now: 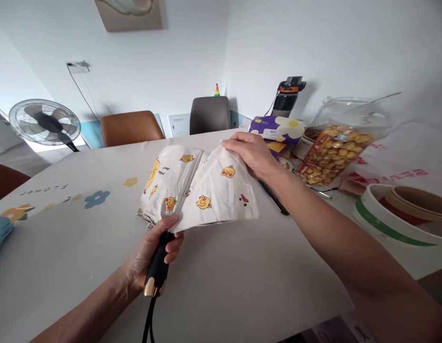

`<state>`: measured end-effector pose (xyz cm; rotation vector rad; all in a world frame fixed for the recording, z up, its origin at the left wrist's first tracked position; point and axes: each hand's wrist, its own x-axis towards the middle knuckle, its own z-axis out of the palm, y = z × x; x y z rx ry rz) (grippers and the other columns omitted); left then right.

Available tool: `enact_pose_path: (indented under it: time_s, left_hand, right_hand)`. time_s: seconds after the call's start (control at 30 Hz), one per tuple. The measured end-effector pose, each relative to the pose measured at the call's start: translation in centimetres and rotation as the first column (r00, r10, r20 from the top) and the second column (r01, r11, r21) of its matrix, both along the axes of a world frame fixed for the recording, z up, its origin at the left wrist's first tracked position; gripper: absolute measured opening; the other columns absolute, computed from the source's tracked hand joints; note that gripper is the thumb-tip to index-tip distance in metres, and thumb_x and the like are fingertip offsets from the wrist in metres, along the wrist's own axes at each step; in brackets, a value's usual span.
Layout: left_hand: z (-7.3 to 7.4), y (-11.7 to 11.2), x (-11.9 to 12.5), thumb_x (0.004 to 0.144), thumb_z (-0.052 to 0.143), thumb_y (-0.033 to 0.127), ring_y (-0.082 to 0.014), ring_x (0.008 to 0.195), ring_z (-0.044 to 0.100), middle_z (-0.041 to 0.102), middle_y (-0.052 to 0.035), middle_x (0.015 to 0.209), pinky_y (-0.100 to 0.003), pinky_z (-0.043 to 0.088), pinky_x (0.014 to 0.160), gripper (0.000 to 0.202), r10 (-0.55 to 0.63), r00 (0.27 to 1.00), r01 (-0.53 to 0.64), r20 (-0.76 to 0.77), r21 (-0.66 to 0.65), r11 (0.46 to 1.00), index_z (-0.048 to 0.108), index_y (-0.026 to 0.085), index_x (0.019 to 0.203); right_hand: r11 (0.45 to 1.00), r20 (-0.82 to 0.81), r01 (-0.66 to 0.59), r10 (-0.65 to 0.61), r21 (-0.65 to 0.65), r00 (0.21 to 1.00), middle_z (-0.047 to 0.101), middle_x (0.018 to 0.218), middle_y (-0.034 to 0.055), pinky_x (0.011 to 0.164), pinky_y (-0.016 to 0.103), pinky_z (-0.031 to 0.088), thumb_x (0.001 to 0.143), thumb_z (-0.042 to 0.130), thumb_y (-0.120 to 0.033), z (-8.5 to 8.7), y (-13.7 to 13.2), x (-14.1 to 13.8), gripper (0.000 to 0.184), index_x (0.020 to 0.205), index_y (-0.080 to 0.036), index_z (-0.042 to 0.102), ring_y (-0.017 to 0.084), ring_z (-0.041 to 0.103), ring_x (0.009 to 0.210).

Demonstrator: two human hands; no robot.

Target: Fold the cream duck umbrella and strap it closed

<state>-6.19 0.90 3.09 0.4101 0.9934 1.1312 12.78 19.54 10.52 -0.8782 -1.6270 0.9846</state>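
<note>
A white folding umbrella (215,190) printed with yellow cartoon chicks is held over the table (109,252), to the near left of the purple tissue pack (258,126) — its canopy loose and partly spread. The left hand (152,247) is wrapped around the black handle (157,267), thumb against the canopy's lower edge. The right hand (254,151), just in front of the tissue pack, pinches the canopy's upper edge. Right of the pack is a clear jar (345,147) of golden snacks; behind the pack — a black sports bottle (287,101).
</note>
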Motion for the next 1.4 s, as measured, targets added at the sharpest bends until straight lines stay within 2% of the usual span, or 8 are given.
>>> enact_pose_path:
  time_s: [0.13,0.23,0.4,0.57,0.73,0.87,1.03,1.4]
  left_hand:
    - [-1.2,0.6,0.2,0.076,0.064,0.034,-0.0005,0.037,0.031,0.043,0.0038,0.059,-0.012,0.029,0.029,0.024,0.014,0.999,-0.016,-0.035,-0.052,0.999,0.051,0.014,0.072]
    - [-1.5,0.7,0.1,0.077,0.064,0.031,-0.0004,0.038,0.032,0.046,0.003,0.064,-0.012,0.03,0.029,0.022,0.055,0.998,-0.054,0.023,-0.055,0.997,0.05,0.014,0.074]
    - [-1.4,0.7,-0.5,0.085,0.052,0.026,-0.001,0.037,0.03,0.039,0.0049,0.057,-0.011,0.031,0.028,0.022,0.159,0.983,-0.153,0.096,-0.072,0.986,0.044,0.014,0.068]
    - [-1.0,0.7,-1.1,0.089,0.046,0.024,-0.0015,0.036,0.03,0.037,0.0049,0.058,-0.012,0.03,0.027,0.022,0.286,0.951,-0.27,0.115,-0.137,0.953,0.039,0.016,0.07]
    - [-1.2,0.8,-1.4,0.087,0.048,0.022,-0.0016,0.037,0.032,0.036,0.0054,0.058,-0.012,0.031,0.029,0.017,0.309,0.936,-0.288,0.169,-0.14,0.947,0.039,0.017,0.074]
    - [-1.4,0.7,-1.6,0.086,0.05,0.025,-0.0018,0.036,0.03,0.033,0.0064,0.056,-0.012,0.031,0.028,0.021,0.293,0.936,-0.265,0.196,-0.158,0.951,0.037,0.018,0.071]
    - [-1.4,0.9,-1.6,0.088,0.046,0.024,-0.0017,0.037,0.031,0.034,0.0057,0.055,-0.012,0.031,0.028,0.024,0.283,0.936,-0.258,0.208,-0.14,0.956,0.037,0.016,0.068]
    - [-1.2,0.9,-1.6,0.087,0.049,0.026,-0.0011,0.035,0.029,0.035,0.0059,0.054,-0.012,0.028,0.028,0.024,0.254,0.954,-0.229,0.156,-0.165,0.96,0.04,0.015,0.067]
  right_hand:
    - [1.0,0.199,-0.02,0.017,0.011,0.98,0.04,0.046,-0.0048,0.04,0.02,0.021,0.066,0.066,-0.021,1.5,0.2,-2.0,0.019,0.053,-0.016,0.053,0.005,0.033,0.042]
    - [0.99,0.17,-0.059,0.081,-0.128,0.982,0.043,0.047,-0.0042,0.039,0.019,0.023,0.065,0.067,-0.018,1.5,1.0,-2.7,0.019,0.054,-0.015,0.052,0.005,0.036,0.041]
    - [0.919,0.032,-0.068,0.087,-0.389,0.996,0.05,0.052,-0.0014,0.044,0.022,0.042,0.065,0.068,-0.017,-2.0,3.3,-1.3,0.017,0.06,-0.016,0.052,0.009,0.049,0.047]
    - [0.91,0.117,-0.011,0.065,-0.414,0.991,0.062,0.07,0.0067,0.051,0.027,0.052,0.068,0.067,-0.018,-5.5,3.1,1.1,0.014,0.068,-0.016,0.052,0.017,0.062,0.066]
    - [0.743,0.114,-0.129,0.267,-0.657,0.957,0.065,0.083,0.0123,0.037,0.027,0.048,0.071,0.069,-0.028,-6.8,0.7,0.7,0.021,0.078,-0.015,0.053,0.019,0.064,0.06]
    - [0.622,0.066,-0.239,0.427,-0.746,0.902,0.064,0.071,0.0079,0.03,0.02,0.038,0.07,0.071,-0.036,-7.9,-0.1,-1.0,0.027,0.077,-0.014,0.058,0.014,0.06,0.05]
    - [0.485,-0.025,-0.307,0.505,-0.819,0.863,0.052,0.048,-0.003,0.026,0.017,0.017,0.069,0.073,-0.03,-8.1,-0.8,-2.2,0.022,0.068,-0.015,0.057,0.001,0.026,0.029]
    - [0.78,-0.091,-0.313,0.316,-0.542,0.944,0.065,0.068,0.0041,0.048,0.022,0.043,0.064,0.073,-0.027,-4.0,-0.6,-2.8,0.015,0.071,-0.014,0.068,0.011,0.056,0.056]
